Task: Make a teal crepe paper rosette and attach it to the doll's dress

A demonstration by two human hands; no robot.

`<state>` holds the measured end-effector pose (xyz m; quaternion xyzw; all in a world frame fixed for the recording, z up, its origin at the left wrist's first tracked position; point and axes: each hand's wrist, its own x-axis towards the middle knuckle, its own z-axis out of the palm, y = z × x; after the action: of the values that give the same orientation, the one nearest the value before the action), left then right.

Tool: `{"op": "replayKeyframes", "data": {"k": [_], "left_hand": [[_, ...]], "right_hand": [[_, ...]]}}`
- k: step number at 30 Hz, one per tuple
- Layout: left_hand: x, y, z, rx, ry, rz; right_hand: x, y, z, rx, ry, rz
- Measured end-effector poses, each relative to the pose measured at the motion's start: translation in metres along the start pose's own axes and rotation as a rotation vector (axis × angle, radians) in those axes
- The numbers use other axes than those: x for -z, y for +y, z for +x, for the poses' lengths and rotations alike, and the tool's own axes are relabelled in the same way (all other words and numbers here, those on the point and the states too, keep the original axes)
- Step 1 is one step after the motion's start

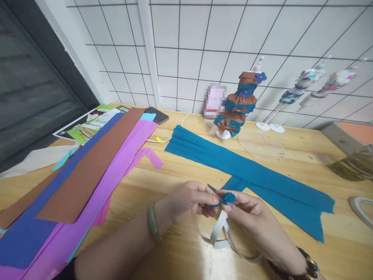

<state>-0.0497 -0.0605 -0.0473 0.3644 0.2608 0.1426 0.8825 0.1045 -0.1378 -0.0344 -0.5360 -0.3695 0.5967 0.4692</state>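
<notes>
Low in the middle of the view, my left hand (pixel 186 198) and my right hand (pixel 250 212) meet, their fingers pinching a small gathered piece of teal crepe paper (pixel 229 198). It is ruffled and bunched between the fingertips. A white tape strip (pixel 219 229) hangs in loops beneath it; whether it is stuck to the paper I cannot tell. A dark pointed tip (pixel 211 188) shows just behind my fingers, the rest of it hidden. Beyond my hands lies a wide folded strip of teal crepe paper (pixel 241 167), with another teal piece (pixel 234 183) partly under it.
Brown crepe paper (pixel 96 171), blue and purple strips lie stacked at left, near leaflets (pixel 93 126) and a phone (pixel 156 115). Toward the wall stand a small dress form (pixel 240 103) in brown and teal and two thinner figures. A tape roll (pixel 361 206) is at right.
</notes>
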Motion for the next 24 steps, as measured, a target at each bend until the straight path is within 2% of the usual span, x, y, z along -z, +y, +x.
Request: {"op": "replayKeyframes", "data": {"k": [9,15,24], "left_hand": [[0.0003,0.0006,-0.0027,-0.012,-0.028,0.035],[0.0024,0.0025,-0.0034,0.045,-0.062,0.075],[0.0029,0.0071,-0.0042,0.100,-0.060,0.242]], "right_hand": [[-0.0019,-0.0045,-0.0011,0.019,-0.069,-0.002],[-0.0030,-0.0057,-0.0017,0.010,-0.122,0.025],[0.0004,-0.0009,-0.0005,0.025,-0.120,0.033]]}}
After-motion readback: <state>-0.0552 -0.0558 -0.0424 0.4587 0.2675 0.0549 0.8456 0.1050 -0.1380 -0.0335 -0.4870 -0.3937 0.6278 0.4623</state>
